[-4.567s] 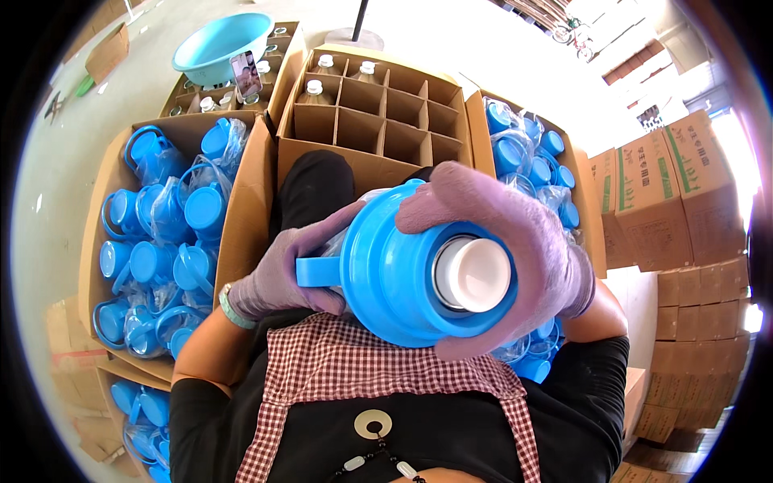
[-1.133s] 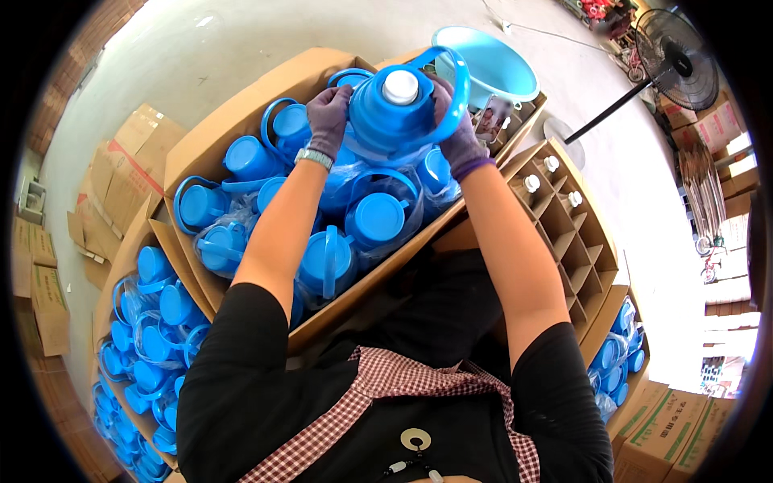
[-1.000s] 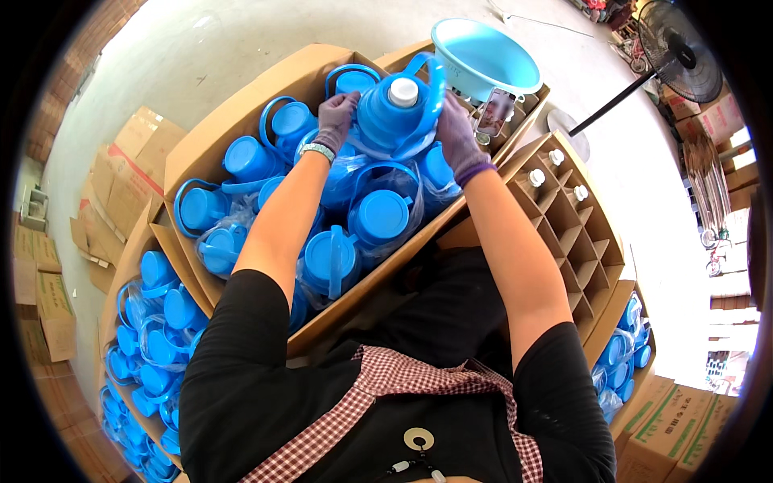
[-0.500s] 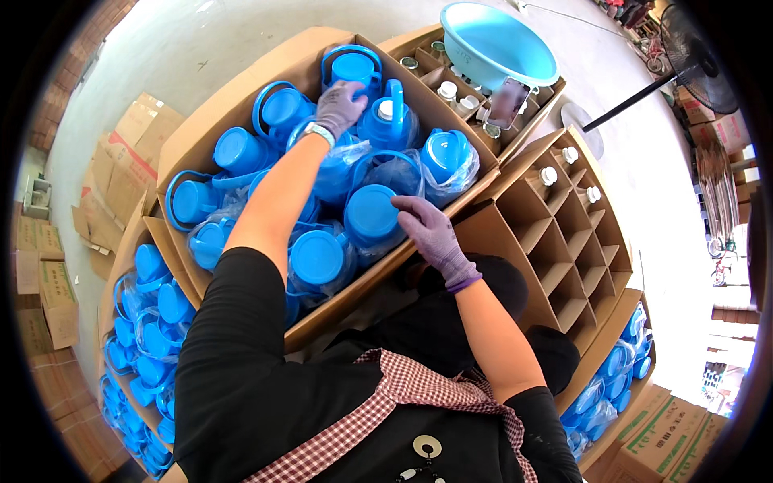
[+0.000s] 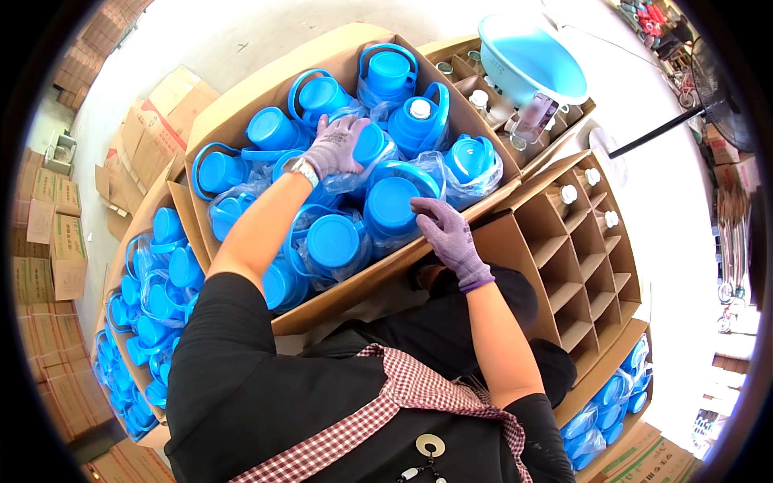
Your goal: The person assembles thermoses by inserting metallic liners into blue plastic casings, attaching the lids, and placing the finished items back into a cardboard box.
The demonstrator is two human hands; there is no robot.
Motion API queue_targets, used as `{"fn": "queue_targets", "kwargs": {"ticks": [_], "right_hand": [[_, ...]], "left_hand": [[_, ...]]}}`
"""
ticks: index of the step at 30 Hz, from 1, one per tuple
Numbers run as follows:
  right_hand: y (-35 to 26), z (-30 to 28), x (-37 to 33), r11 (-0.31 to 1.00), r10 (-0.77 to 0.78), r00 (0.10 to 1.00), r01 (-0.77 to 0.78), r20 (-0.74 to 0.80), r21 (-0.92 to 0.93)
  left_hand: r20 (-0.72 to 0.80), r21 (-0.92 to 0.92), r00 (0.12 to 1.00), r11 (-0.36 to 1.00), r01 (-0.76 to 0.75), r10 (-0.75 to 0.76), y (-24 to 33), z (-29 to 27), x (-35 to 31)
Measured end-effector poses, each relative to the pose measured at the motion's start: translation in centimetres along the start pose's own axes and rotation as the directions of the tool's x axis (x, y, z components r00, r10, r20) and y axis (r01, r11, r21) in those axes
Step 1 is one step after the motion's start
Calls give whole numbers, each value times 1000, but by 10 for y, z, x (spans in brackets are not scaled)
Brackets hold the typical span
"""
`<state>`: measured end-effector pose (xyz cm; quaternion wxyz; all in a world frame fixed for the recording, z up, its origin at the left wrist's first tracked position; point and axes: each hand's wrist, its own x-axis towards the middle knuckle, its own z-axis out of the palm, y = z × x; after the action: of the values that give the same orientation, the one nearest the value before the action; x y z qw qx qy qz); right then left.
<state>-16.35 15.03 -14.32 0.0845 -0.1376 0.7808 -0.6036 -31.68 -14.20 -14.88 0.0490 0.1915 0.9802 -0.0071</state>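
Observation:
A large open cardboard box [image 5: 314, 322] in front of me is packed with blue plastic jugs that have round ends and loop handles, several in clear bags. My left hand [image 5: 336, 146], in a purple-grey glove, is among them, with its thumb and fingers curved around the near side of a bagged blue jug [image 5: 370, 145]; part of the grip is hidden. My right hand [image 5: 449, 237], gloved alike, hovers over the box's near right rim. Its fingers are apart, with the tips beside another blue jug [image 5: 392, 206]. A jug [image 5: 419, 121] behind shows a white stopper.
Right of the box stands a divided carton [image 5: 555, 278] with a few white-capped bottles. Behind it, a light-blue basin [image 5: 531, 60] and a phone [image 5: 534, 117] sit over another divided carton. More jug boxes [image 5: 165, 302] flank me. A fan [image 5: 717, 97] stands far right.
My left hand has come back from the far jug to a bagged one nearer the middle. My right hand stays by the near rim. The whole view has shifted slightly.

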Motion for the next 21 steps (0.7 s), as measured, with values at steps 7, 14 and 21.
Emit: {"fn": "queue_targets", "kwargs": {"ticks": [7,14,21], "right_hand": [[8,-5,0,997,-67,998,66,16,47],[9,-10,2,996,-49,999,48,13,81],[4,-11,10,993,16,1000,-19,22,117]], "left_hand": [[321,4,922,974,227,-216,1,-56,46],[221,46,958,980,-195,180,10,-46,53],[-163,-300,986,954,-10,-41,-31,0,24]]}}
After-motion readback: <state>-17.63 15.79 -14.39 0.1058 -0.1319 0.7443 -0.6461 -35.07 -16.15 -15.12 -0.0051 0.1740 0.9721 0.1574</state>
